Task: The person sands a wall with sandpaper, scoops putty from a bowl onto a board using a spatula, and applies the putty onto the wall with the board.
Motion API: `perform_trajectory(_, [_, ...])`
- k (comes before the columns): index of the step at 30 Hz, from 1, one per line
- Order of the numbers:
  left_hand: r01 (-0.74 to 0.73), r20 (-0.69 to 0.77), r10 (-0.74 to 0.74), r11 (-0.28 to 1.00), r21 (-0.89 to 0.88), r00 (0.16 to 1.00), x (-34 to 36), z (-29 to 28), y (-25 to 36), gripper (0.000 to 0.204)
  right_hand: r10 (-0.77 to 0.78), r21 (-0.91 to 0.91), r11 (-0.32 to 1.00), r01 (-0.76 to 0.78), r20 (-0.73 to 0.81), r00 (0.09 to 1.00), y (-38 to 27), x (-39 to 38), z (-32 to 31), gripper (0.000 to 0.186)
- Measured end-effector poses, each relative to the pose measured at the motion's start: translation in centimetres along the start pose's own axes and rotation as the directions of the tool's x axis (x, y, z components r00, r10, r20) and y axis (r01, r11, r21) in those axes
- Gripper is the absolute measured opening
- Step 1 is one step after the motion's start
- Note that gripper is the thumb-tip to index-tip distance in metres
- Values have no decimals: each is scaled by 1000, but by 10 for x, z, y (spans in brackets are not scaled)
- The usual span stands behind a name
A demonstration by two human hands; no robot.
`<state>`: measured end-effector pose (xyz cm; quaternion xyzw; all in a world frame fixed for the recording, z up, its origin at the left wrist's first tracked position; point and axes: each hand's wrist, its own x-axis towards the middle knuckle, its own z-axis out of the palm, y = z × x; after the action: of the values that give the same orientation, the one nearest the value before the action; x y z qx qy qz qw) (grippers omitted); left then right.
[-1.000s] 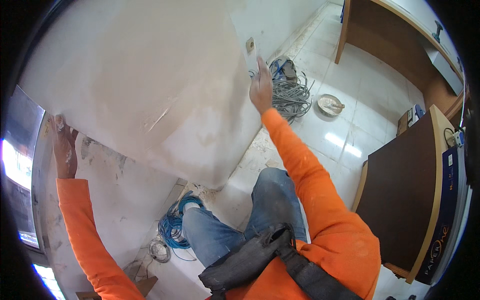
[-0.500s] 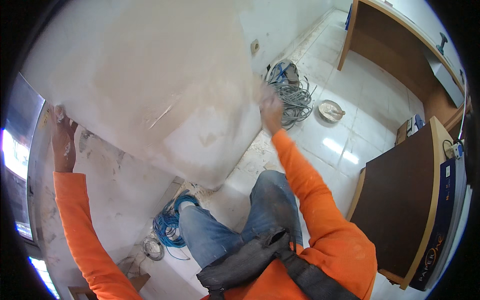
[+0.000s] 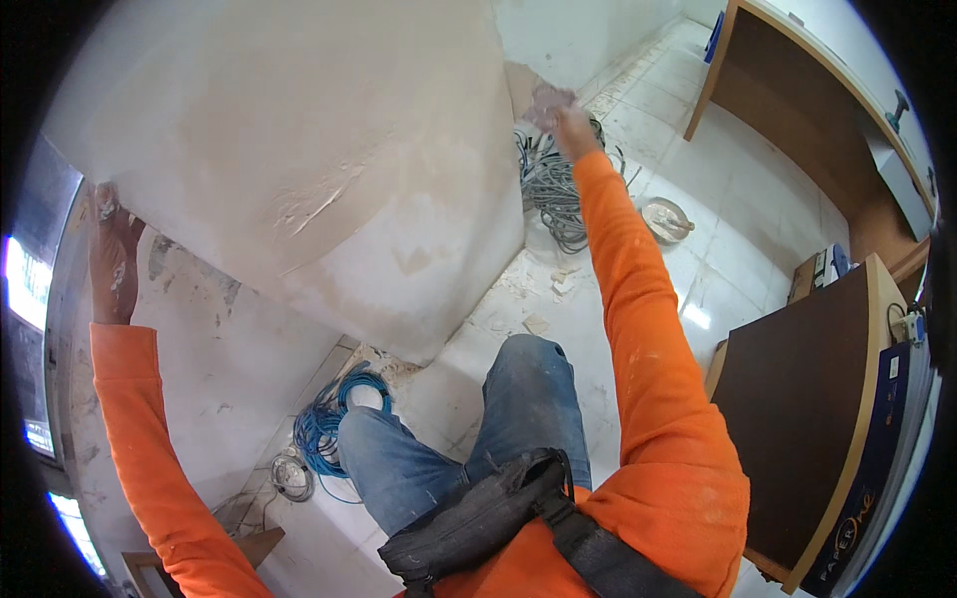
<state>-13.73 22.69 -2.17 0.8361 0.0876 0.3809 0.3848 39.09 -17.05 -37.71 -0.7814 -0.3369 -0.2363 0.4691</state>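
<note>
In front of me is a wall section (image 3: 409, 269) with broad beige damp-looking plaster patches and a ridged smear (image 3: 319, 204) of filler. My right hand (image 3: 556, 110), coated in pale paste, is beyond its right edge, closed on a flat tan piece (image 3: 521, 88) whose kind I cannot make out. At the lower left edge of the wall section, my left hand (image 3: 115, 254) is raised, spotted with white paste. Its fingers look curled, and what they hold, if anything, is hidden. A round metal bowl (image 3: 666, 220) with pale paste and a tool in it sits on the floor.
Grey cable coils (image 3: 558, 194) lie beneath my right hand. Blue cable coils (image 3: 324, 429) and a smaller grey coil (image 3: 292, 478) are by my left leg. Plaster crumbs (image 3: 563, 282) litter the floor. A wooden desk (image 3: 797, 110) and a dark brown panel (image 3: 797, 399) stand at the right.
My right hand has moved up and away to the right, off the wall section's edge. The filler smear looks wider and more ridged. My left hand stays at the left edge.
</note>
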Motion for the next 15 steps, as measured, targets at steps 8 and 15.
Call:
perform_trajectory(8, [4,-10,-4,999,54,1000,-9,-14,-2,83,669,766,411,-494,114,735,-38,-159,37,32])
perform_trajectory(15, [-23,35,20,997,74,999,1,-17,-17,85,676,762,520,-386,-91,731,-107,-169,5,44])
